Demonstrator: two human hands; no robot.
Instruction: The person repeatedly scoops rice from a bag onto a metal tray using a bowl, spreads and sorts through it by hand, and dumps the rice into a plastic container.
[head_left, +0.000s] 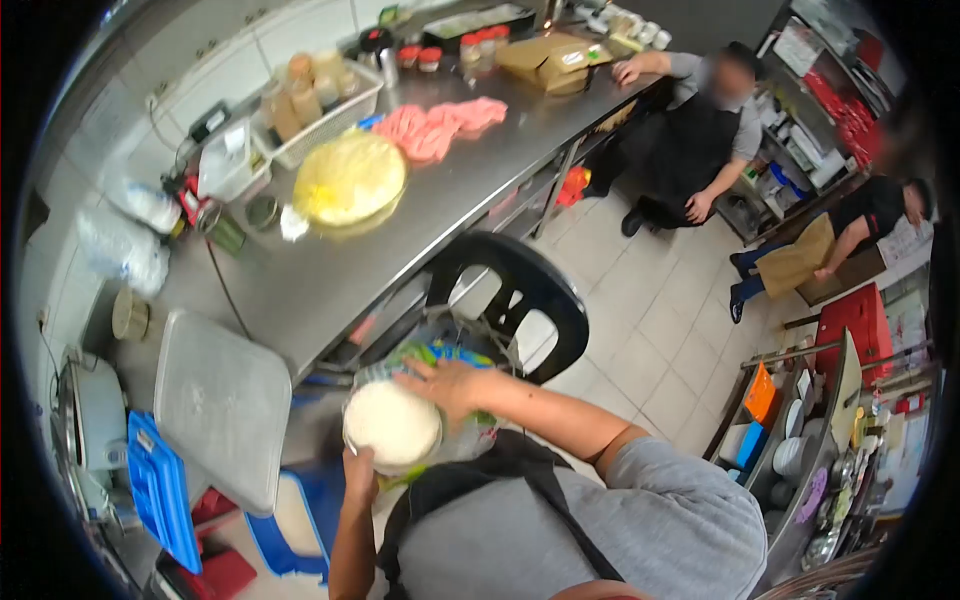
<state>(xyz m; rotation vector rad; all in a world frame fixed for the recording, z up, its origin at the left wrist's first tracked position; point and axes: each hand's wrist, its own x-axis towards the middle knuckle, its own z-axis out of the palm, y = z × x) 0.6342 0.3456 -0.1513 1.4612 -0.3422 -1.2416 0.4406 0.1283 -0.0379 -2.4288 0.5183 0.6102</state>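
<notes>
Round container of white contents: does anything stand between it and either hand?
Nothing visible separates the left hand from the round container: it is on the near rim. The right hand is at the far edge, beside colourful plastic; whether any lies between it and the rim is unclear.

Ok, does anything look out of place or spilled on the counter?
The pink cloth lies crumpled on the counter, right beside the yellow-filled bowl, looking dropped rather than folded away. I can't make out any spill.
</notes>
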